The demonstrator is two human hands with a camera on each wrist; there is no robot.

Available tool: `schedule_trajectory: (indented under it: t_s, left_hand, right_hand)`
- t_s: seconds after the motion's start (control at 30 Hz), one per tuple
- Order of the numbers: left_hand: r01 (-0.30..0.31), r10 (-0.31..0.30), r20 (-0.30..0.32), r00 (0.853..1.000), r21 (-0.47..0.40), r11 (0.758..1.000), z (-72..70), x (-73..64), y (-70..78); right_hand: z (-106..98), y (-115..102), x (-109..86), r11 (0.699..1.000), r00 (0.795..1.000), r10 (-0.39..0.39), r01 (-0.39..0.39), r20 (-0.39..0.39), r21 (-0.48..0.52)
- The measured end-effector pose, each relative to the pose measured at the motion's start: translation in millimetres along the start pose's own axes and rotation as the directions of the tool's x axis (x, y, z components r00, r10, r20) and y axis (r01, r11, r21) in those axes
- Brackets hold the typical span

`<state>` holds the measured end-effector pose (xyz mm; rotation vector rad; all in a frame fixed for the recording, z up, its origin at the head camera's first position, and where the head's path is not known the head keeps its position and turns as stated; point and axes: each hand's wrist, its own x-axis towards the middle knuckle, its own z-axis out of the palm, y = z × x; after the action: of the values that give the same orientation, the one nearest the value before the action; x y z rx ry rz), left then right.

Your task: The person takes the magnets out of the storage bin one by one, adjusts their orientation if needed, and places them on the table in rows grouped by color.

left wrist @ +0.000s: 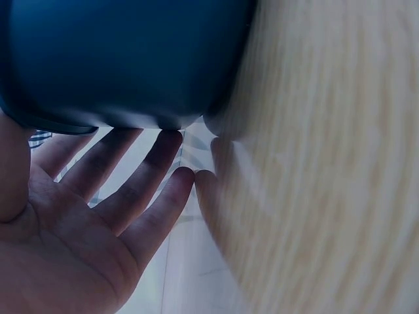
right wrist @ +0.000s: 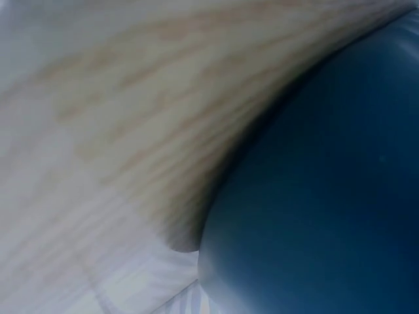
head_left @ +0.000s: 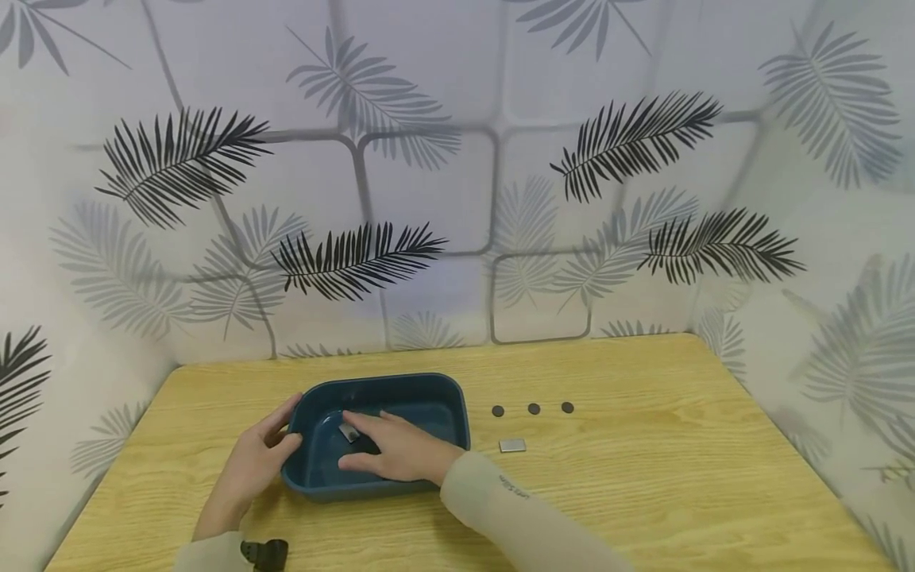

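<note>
A dark blue rectangular basin (head_left: 379, 491) with rounded corners stands on the table. At its left end is my left hand (head_left: 250, 465), holding the wall with the thumb at the rim and the fingers along the outside. In the left wrist view, the fingers (left wrist: 134, 196) reach up to the basin's outer wall. My right hand (head_left: 396, 446) reaches over the near rim into the basin, thumb and fingers extended and spread. By its fingertips, a small silver rectangular piece (head_left: 349, 432) lies tilted inside. The right wrist view shows the basin's outer wall (right wrist: 321, 183) but no fingers.
Right of the basin, three dark round discs (head_left: 534, 409) lie in a row on the wooden table (head_left: 643, 469). Nearer than the discs lies another small silver rectangular piece (head_left: 511, 446). A leaf-patterned backdrop (head_left: 429, 199) rises behind the table and along its sides.
</note>
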<state>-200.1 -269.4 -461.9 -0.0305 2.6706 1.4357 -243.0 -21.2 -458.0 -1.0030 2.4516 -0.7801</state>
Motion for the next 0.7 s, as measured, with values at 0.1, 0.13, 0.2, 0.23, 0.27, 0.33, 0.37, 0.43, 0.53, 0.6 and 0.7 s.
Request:
schedule_trajectory:
  t_s: [0.1, 0.13, 0.2, 0.23, 0.27, 0.33, 0.37, 0.43, 0.53, 0.6, 0.7]
  left_hand:
    - [-0.003, 0.003, -0.002, 1.000, 0.005, 1.000, -0.1, 0.6, -0.9]
    - [-0.003, 0.003, -0.005, 1.000, 0.005, 1.000, 0.1, 0.4, -1.0]
    - [-0.008, 0.008, -0.010, 1.000, 0.004, 1.000, 0.6, 0.1, -0.6]
    - [-0.012, 0.012, -0.012, 1.000, 0.001, 1.000, 0.7, 0.1, -0.3]
    - [-0.016, 0.016, -0.012, 1.000, 0.000, 1.000, 0.9, 0.1, 0.0]
    - [-0.022, 0.022, -0.016, 1.000, -0.004, 1.000, 1.7, -0.3, 1.1]
    - [-0.024, 0.024, -0.016, 1.000, -0.004, 1.000, 2.1, -0.2, 1.6]
    - [-0.026, 0.026, -0.017, 1.000, -0.002, 1.000, 2.9, 0.1, 2.2]
    - [-0.025, 0.025, -0.023, 0.999, 0.007, 1.000, 3.2, 0.2, 2.1]
    - [-0.021, 0.022, -0.027, 0.999, 0.009, 1.000, 2.7, -0.1, 1.6]
    - [-0.026, 0.026, -0.029, 0.999, 0.012, 1.000, 1.3, -0.6, 0.2]
  right_hand:
    - [0.2, -0.2, 0.1, 1.000, 0.998, 0.013, -0.014, 0.058, 0.017]
    - [0.4, 0.0, 0.0, 0.999, 0.997, 0.022, -0.024, 0.071, 0.025]
    - [0.3, 0.1, -0.6, 0.999, 0.995, 0.037, -0.040, 0.089, 0.026]
    - [0.1, 0.1, -0.7, 0.999, 0.995, 0.043, -0.045, 0.095, 0.019]
    - [-0.3, -0.3, -1.1, 0.999, 0.994, 0.050, -0.050, 0.099, 0.006]
    - [-1.8, -1.0, -2.0, 0.998, 0.993, 0.059, -0.056, 0.105, -0.029]
    - [-2.9, -1.6, -2.8, 0.997, 0.992, 0.063, -0.058, 0.107, -0.048]
    - [-5.9, -3.1, -5.2, 0.995, 0.990, 0.077, -0.069, 0.116, -0.077]
    - [-10.4, -4.3, -9.0, 0.991, 0.987, 0.093, -0.078, 0.135, -0.110]
    - [-14.2, -5.3, -12.1, 0.988, 0.985, 0.098, -0.079, 0.145, -0.129]
    - [-19.1, -4.7, -16.7, 0.987, 0.982, 0.104, -0.082, 0.158, -0.138]
